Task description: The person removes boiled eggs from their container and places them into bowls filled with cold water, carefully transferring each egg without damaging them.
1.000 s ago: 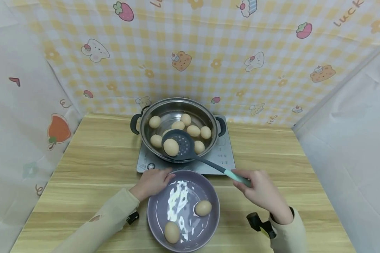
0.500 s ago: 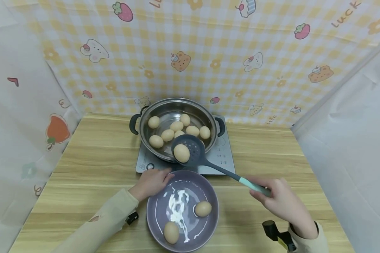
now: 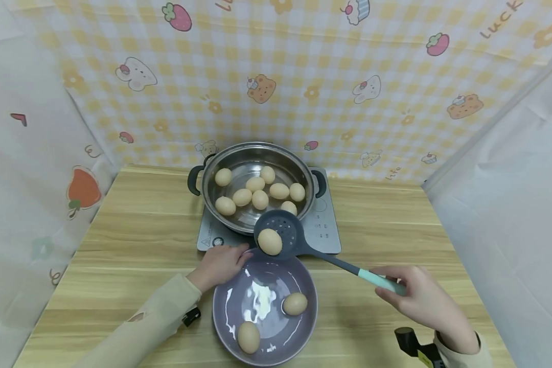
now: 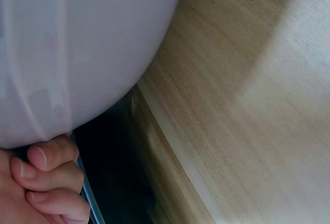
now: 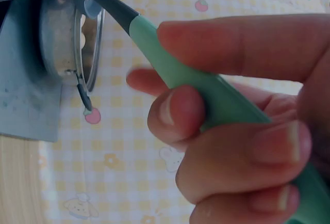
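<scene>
My right hand [image 3: 425, 299] grips the mint-green handle of a dark slotted ladle [image 3: 282, 230], its fingers wrapped round it in the right wrist view. One egg [image 3: 270, 242] lies in the ladle's bowl, above the gap between the pot and the purple plate. With its thumb on the rim and fingers curled underneath, my left hand [image 3: 218, 267] holds the far-left edge of the plate [image 3: 299, 335]. Two eggs lie on that plate, one at the right [image 3: 295, 303] and another egg [image 3: 249, 337] near the front. Several eggs [image 3: 242, 197] sit in the steel pot [image 3: 211, 217].
The pot stands on a grey induction cooker [image 3: 326, 225], its black handles [image 3: 321, 184] jutting out at both sides. A wooden table [image 3: 377, 230] lies beneath everything. Behind it hangs a checked cloth [image 3: 322, 117], and white sheets [image 3: 524, 179] close in the sides.
The ladle has moved right and toward me, carrying the egg from over the pot to the plate's far rim. My right hand has drawn back rightward. The left hand keeps its place.
</scene>
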Tool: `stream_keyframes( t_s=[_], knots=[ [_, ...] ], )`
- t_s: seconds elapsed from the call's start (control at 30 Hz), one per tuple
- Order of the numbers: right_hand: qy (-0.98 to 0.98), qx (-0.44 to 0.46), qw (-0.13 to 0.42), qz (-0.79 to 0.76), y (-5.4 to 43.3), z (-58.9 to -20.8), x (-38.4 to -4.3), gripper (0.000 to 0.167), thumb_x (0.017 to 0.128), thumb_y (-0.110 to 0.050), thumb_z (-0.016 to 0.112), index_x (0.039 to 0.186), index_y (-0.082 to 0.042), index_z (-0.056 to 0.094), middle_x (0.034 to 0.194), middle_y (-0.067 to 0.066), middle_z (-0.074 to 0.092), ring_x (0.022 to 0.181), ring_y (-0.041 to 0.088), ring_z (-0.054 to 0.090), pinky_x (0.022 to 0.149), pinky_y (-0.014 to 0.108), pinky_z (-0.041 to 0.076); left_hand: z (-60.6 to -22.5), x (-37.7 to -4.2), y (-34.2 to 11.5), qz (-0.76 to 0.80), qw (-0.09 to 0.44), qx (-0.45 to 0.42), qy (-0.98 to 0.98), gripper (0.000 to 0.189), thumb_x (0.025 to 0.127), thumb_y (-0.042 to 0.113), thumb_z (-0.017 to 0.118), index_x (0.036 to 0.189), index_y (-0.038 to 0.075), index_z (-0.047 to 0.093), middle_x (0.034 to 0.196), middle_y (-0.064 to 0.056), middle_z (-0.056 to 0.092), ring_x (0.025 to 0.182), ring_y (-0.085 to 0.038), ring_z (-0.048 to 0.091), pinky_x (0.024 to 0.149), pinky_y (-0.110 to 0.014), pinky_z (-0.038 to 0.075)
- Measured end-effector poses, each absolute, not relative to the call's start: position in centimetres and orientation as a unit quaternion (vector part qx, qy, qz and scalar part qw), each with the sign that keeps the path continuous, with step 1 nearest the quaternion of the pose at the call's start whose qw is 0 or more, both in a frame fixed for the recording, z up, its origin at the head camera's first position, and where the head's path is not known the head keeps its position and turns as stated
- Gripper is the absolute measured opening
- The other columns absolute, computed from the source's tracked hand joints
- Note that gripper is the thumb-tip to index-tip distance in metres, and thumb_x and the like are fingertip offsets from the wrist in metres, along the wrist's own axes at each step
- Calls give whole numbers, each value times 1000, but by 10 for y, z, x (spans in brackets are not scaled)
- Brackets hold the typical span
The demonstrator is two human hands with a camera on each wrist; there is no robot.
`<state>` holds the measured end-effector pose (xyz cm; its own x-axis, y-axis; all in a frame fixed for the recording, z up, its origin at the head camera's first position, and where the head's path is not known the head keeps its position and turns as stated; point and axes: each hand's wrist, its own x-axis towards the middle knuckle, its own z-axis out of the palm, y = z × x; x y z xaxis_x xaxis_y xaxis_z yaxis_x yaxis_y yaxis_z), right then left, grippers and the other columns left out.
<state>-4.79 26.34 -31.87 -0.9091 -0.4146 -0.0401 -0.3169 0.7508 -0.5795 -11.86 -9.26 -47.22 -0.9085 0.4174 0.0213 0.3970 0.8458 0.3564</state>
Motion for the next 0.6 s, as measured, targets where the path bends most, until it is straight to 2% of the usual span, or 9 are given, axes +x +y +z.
stream_keyframes(
  t_s=[0.1,0.3,0.43,0.6],
  knots=[
    [925,-210,86,-303,270,-322,-47,21,77,-5,69,98,-4,66,62,-12,50,44,-4,36,41,21,34,-472,-119,-92,177,31,212,961,30,94,35,46,104,12,62,82,-8,67,73,-29,63,61,-40,44],
    [903,-251,106,-332,285,-329,-46,20,77,-1,69,95,-7,65,65,-13,52,48,-5,36,42,20,33,-470,-118,-93,182,47,207,960,29,94,33,46,108,12,62,82,-8,67,73,-28,63,62,-40,45],
    [893,-275,116,-336,291,-333,-46,21,75,0,69,93,-8,64,65,-14,52,51,-5,37,44,19,34,-469,-119,-93,180,47,207,960,25,94,33,47,97,13,61,73,-6,64,69,-27,62,58,-39,43],
    [897,-276,132,-320,294,-335,-47,21,75,-2,71,93,-11,65,67,-15,53,54,-4,40,47,20,35,-471,-120,-94,173,43,214,960,25,94,36,45,80,17,53,62,-3,56,62,-26,60,51,-37,40]
  ],
)
